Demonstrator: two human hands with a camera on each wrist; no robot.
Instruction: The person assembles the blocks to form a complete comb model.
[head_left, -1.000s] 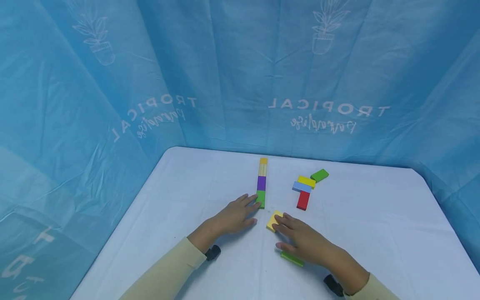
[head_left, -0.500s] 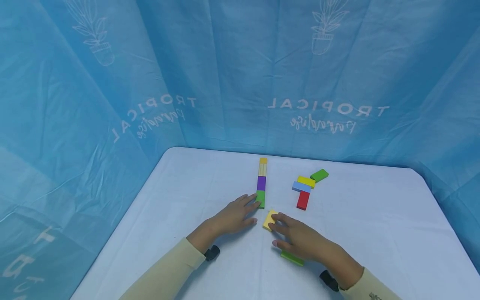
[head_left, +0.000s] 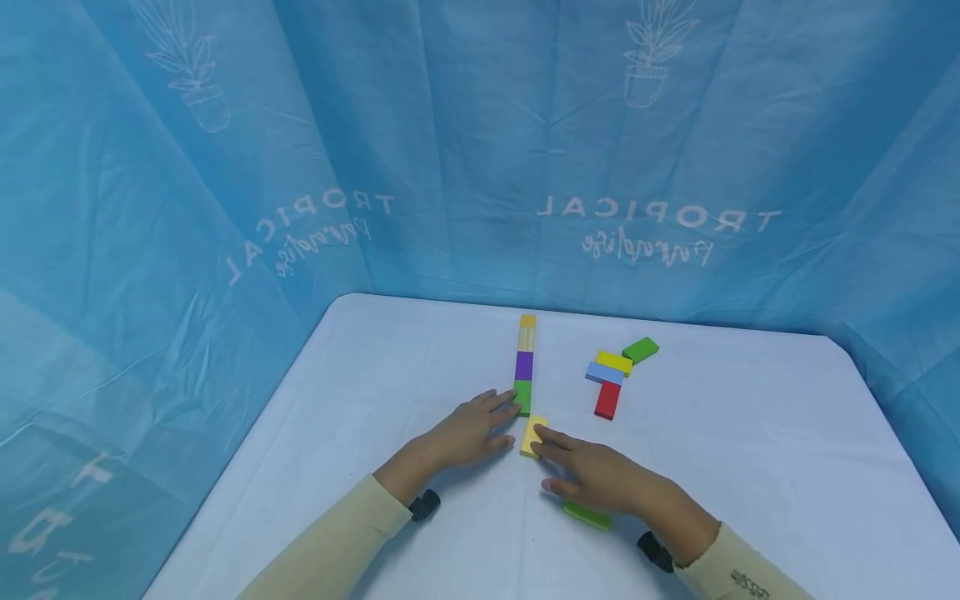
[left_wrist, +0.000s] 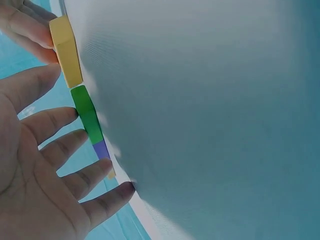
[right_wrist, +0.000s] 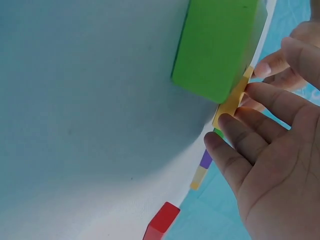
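A pale yellow block (head_left: 529, 444) lies flat on the white table just in front of a straight row. The row runs away from me: a green block (head_left: 523, 400), a purple block (head_left: 524, 366), a cream piece (head_left: 527, 338) and an orange end (head_left: 528, 321). In the head view my right hand (head_left: 607, 479) touches the yellow block with its extended fingertips, thumb apart. My left hand (head_left: 467, 433) has its fingers spread, with fingertips against the green block's left side. In the left wrist view a small gap separates the yellow block (left_wrist: 69, 55) from the green block (left_wrist: 87, 114).
Another green block (head_left: 587, 516) lies partly under my right hand. To the right of the row lie a red block (head_left: 607, 401), a blue block (head_left: 604, 373), a yellow block (head_left: 614, 362) and a green block (head_left: 641, 350). Blue printed curtains (head_left: 480, 167) surround the table.
My right hand has slid the pale yellow block left and slightly away, turning it closer to the row's line. The left hand has stayed in place at the green block.
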